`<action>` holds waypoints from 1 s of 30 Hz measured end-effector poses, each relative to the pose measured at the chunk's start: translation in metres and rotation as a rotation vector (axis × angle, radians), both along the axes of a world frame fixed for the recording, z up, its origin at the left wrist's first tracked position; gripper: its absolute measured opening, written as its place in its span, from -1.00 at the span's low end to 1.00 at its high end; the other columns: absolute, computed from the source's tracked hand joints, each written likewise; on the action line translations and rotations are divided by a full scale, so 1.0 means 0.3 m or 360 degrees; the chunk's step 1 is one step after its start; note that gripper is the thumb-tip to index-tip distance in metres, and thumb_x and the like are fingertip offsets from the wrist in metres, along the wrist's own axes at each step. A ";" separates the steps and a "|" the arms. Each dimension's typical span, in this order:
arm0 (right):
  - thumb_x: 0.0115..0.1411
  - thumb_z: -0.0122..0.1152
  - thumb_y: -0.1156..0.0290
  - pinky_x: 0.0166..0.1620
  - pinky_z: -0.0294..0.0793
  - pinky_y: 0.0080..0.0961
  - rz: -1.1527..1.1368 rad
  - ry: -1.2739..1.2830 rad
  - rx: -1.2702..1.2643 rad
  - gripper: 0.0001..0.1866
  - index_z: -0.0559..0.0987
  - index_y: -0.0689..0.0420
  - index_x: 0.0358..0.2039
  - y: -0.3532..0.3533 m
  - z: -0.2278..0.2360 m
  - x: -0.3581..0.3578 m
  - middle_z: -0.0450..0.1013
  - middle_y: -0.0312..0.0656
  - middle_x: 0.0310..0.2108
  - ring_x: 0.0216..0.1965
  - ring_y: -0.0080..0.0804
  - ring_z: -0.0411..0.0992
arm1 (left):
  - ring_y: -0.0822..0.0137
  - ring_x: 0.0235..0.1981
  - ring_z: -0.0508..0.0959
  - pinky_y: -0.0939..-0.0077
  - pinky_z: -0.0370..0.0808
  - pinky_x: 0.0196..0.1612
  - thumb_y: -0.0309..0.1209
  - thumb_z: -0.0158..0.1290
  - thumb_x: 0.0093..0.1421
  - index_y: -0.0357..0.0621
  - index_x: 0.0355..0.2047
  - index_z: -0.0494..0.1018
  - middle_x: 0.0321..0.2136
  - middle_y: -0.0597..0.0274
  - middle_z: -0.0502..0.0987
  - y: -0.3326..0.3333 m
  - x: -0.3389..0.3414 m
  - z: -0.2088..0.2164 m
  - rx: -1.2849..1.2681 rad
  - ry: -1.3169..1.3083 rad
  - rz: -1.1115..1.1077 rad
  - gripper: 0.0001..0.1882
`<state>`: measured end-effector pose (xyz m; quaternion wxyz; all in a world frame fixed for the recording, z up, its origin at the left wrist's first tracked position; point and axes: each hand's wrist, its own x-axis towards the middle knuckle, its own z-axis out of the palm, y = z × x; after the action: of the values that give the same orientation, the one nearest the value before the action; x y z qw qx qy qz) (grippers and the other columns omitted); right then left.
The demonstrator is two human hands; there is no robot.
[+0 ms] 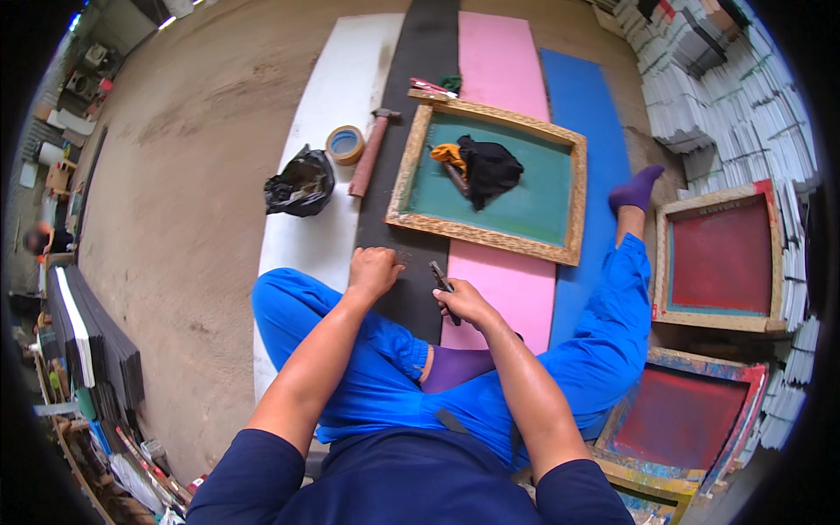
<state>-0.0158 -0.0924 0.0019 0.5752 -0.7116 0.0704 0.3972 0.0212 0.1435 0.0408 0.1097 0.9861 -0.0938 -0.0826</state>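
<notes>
In my right hand point(465, 304) is a pair of dark pliers point(440, 276), its jaws pointing up and away from me. My left hand point(374, 272) is closed, knuckles up, over the black foam strip point(408, 166); whatever its fingers hold, if anything, is hidden. Small dark bits point(403, 258), too small to name, lie by its fingertips. Beyond both hands rests a wooden screen-printing frame point(490, 243) with green mesh. On the mesh sit a crumpled black cloth point(492, 171) and an orange cloth point(448, 156).
Left of the frame lie a hammer point(371, 153), a tape roll point(345, 144) and a black plastic bag point(300, 182). White point(337, 79), pink point(499, 57) and blue point(577, 101) strips cover the floor. Red-mesh frames point(722, 254) and white stacks point(744, 114) stand at right.
</notes>
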 end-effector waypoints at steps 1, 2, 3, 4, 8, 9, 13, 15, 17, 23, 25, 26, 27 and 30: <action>0.31 0.21 0.20 -0.43 0.49 -0.38 -0.0061 -0.0017 0.0049 -0.69 0.52 0.24 -0.29 -0.032 -0.015 0.005 0.49 -0.18 -0.51 -0.51 -0.40 0.51 | 0.16 -0.31 0.65 0.22 0.45 -0.14 -0.14 0.31 0.07 -0.03 -0.49 0.65 -0.49 0.18 0.65 -0.025 0.014 0.011 0.0023 0.0001 0.0008 -0.76; 0.30 0.20 0.20 -0.43 0.49 -0.34 -0.0110 -0.0035 -0.0013 -0.70 0.49 0.22 -0.32 -0.077 -0.027 0.009 0.50 -0.16 -0.52 -0.51 -0.39 0.51 | 0.17 -0.20 0.65 0.19 0.44 -0.11 -0.13 0.29 0.09 -0.06 -0.46 0.64 -0.36 0.16 0.68 -0.060 0.031 0.021 0.0031 0.0165 0.0051 -0.73; 0.30 0.20 0.20 -0.44 0.48 -0.33 -0.0156 -0.0063 -0.0066 -0.70 0.49 0.22 -0.32 -0.109 -0.017 0.009 0.50 -0.16 -0.52 -0.52 -0.38 0.51 | 0.18 -0.16 0.63 0.19 0.44 -0.11 -0.13 0.29 0.09 -0.05 -0.46 0.64 -0.32 0.18 0.67 -0.083 0.028 0.020 -0.0019 0.0074 0.0008 -0.74; 0.29 0.21 0.20 -0.45 0.48 -0.32 -0.0203 -0.0090 -0.0120 -0.70 0.49 0.22 -0.32 -0.148 -0.006 0.009 0.50 -0.16 -0.53 -0.52 -0.38 0.51 | 0.19 -0.11 0.61 0.19 0.44 -0.11 -0.13 0.30 0.09 -0.05 -0.45 0.63 -0.28 0.20 0.67 -0.105 0.018 0.016 -0.0070 -0.0016 -0.0034 -0.74; 0.30 0.21 0.26 -0.41 0.52 -0.40 -0.0286 -0.0070 -0.0413 -0.73 0.50 0.25 -0.23 -0.343 0.072 0.034 0.51 -0.20 -0.45 -0.49 -0.43 0.52 | 0.08 0.13 0.45 0.14 0.40 0.09 -0.19 0.33 0.05 -0.08 -0.32 0.63 0.00 0.10 0.55 -0.221 0.019 -0.008 -0.0314 -0.0389 -0.0245 -0.72; 0.29 0.21 0.26 -0.41 0.52 -0.40 -0.0329 -0.0072 -0.0447 -0.73 0.51 0.25 -0.22 -0.391 0.086 0.037 0.51 -0.19 -0.45 -0.49 -0.42 0.51 | 0.05 0.16 0.43 0.12 0.39 0.14 -0.20 0.33 0.04 -0.10 -0.29 0.63 0.03 0.06 0.53 -0.251 0.021 -0.009 -0.0362 -0.0549 -0.0312 -0.70; 0.30 0.20 0.27 -0.45 0.50 -0.37 -0.0484 -0.0034 -0.0638 -0.71 0.51 0.28 -0.21 -0.543 0.128 0.055 0.49 -0.18 -0.47 -0.52 -0.39 0.50 | -0.08 0.30 0.30 0.00 0.24 0.29 -0.16 0.31 0.08 -0.09 -0.16 0.61 0.19 -0.08 0.40 -0.351 0.035 -0.031 -0.0340 -0.0414 -0.0390 -0.62; 0.31 0.20 0.27 -0.47 0.48 -0.35 -0.0511 0.0025 -0.0662 -0.72 0.50 0.28 -0.21 -0.587 0.146 0.065 0.47 -0.18 -0.48 -0.53 -0.38 0.49 | -0.09 0.31 0.28 0.00 0.21 0.32 -0.15 0.30 0.09 -0.08 -0.13 0.61 0.22 -0.10 0.37 -0.379 0.038 -0.035 -0.0334 -0.0357 -0.0413 -0.61; 0.31 0.19 0.28 -0.49 0.47 -0.33 -0.0512 0.0063 -0.0683 -0.73 0.50 0.28 -0.23 -0.607 0.155 0.080 0.46 -0.18 -0.50 -0.55 -0.38 0.49 | -0.08 0.32 0.28 0.00 0.20 0.33 -0.15 0.30 0.09 -0.08 -0.13 0.61 0.22 -0.09 0.37 -0.394 0.037 -0.041 -0.0310 -0.0348 -0.0415 -0.60; 0.26 0.23 0.31 -0.54 0.45 -0.24 -0.0458 0.0064 -0.0695 -0.73 0.48 0.30 -0.34 -0.663 0.086 0.110 0.44 -0.15 -0.54 -0.58 -0.31 0.47 | -0.05 0.32 0.27 0.02 0.19 0.34 -0.16 0.30 0.09 -0.09 -0.15 0.62 0.22 -0.05 0.38 -0.400 0.034 -0.042 -0.0323 -0.0359 -0.0403 -0.63; 0.29 0.21 0.32 -0.56 0.45 -0.30 -0.0403 0.0094 -0.0708 -0.75 0.46 0.27 -0.32 -0.667 0.077 0.127 0.44 -0.17 -0.54 -0.60 -0.35 0.46 | -0.03 0.32 0.28 0.03 0.19 0.33 -0.17 0.30 0.09 -0.09 -0.17 0.62 0.22 -0.03 0.39 -0.392 0.035 -0.045 -0.0331 -0.0355 -0.0406 -0.64; 0.29 0.21 0.33 -0.56 0.45 -0.30 -0.0406 0.0090 -0.0707 -0.75 0.46 0.27 -0.31 -0.668 0.073 0.133 0.43 -0.16 -0.54 -0.60 -0.35 0.46 | -0.02 0.32 0.28 0.03 0.20 0.33 -0.17 0.30 0.09 -0.09 -0.17 0.62 0.22 -0.02 0.39 -0.389 0.036 -0.046 -0.0337 -0.0353 -0.0409 -0.64; 0.28 0.21 0.33 -0.56 0.46 -0.29 -0.0407 0.0085 -0.0709 -0.76 0.46 0.28 -0.31 -0.667 0.076 0.138 0.43 -0.16 -0.54 -0.60 -0.34 0.46 | -0.02 0.32 0.28 0.03 0.20 0.33 -0.17 0.30 0.09 -0.09 -0.18 0.62 0.22 -0.02 0.39 -0.388 0.036 -0.047 -0.0339 -0.0359 -0.0406 -0.65; 0.28 0.21 0.35 -0.58 0.46 -0.29 -0.0367 0.0135 -0.0740 -0.76 0.45 0.30 -0.31 -0.664 0.095 0.161 0.44 -0.14 -0.54 -0.61 -0.33 0.45 | -0.01 0.32 0.29 0.04 0.20 0.33 -0.19 0.30 0.09 -0.10 -0.20 0.62 0.21 -0.01 0.40 -0.387 0.037 -0.047 -0.0351 -0.0373 -0.0401 -0.66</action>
<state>0.0326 -0.2918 0.0303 0.4342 -0.7947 0.2644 0.3316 0.0322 0.0275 0.0266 0.1941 0.9514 -0.2371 0.0303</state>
